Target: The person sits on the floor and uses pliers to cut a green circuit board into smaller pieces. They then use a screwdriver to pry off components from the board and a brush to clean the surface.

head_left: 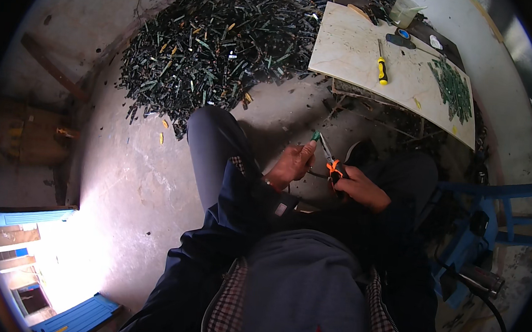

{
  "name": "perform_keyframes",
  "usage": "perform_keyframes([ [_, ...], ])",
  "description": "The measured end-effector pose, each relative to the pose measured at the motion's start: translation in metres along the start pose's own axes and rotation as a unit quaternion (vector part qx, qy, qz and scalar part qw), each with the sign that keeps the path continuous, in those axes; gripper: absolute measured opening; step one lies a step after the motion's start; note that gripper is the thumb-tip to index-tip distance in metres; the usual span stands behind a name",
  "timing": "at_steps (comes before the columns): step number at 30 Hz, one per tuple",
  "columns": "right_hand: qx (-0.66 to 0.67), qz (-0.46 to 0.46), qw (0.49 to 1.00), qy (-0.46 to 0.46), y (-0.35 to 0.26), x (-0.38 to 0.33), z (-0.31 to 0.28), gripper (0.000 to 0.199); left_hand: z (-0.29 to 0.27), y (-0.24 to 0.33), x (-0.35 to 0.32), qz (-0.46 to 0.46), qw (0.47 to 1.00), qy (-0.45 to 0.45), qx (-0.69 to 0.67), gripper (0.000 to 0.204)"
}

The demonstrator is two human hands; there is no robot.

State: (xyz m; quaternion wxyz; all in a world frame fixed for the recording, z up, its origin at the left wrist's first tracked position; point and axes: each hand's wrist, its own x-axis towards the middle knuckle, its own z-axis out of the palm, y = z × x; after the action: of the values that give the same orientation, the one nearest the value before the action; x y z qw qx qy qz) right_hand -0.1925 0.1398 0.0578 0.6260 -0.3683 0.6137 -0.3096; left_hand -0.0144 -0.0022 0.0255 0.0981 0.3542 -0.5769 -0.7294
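Between my knees, my left hand [292, 166] pinches a small green piece [315, 135], possibly a bit of circuit board, that sticks up past the thumb. My right hand [364, 189] is wrapped round the orange-and-black handles of a pair of pliers [335, 169]. The jaws point up and to the left, close beside the green piece. Whether they touch it I cannot tell.
Ahead on the floor spreads a big heap of dark and green strips [215, 54]. A pale board table [354, 55] at the upper right bears a yellow-and-black screwdriver [382, 70], a pile of green strips [451, 89] and a plastic tub [403, 14]. A blue stool [467, 242] stands right.
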Motion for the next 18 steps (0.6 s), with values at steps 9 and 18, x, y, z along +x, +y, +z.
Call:
perform_keyframes([
  [9,-0.006,-0.063,0.998,0.009,0.017,0.008,-0.002,0.021,0.000,-0.003,0.000,0.016,1.000,0.000,0.005,0.062],
  [18,-0.356,-0.107,0.910,0.181,0.030,0.012,0.004,0.022,0.001,-0.002,0.001,0.007,1.000,0.000,-0.012,0.061],
])
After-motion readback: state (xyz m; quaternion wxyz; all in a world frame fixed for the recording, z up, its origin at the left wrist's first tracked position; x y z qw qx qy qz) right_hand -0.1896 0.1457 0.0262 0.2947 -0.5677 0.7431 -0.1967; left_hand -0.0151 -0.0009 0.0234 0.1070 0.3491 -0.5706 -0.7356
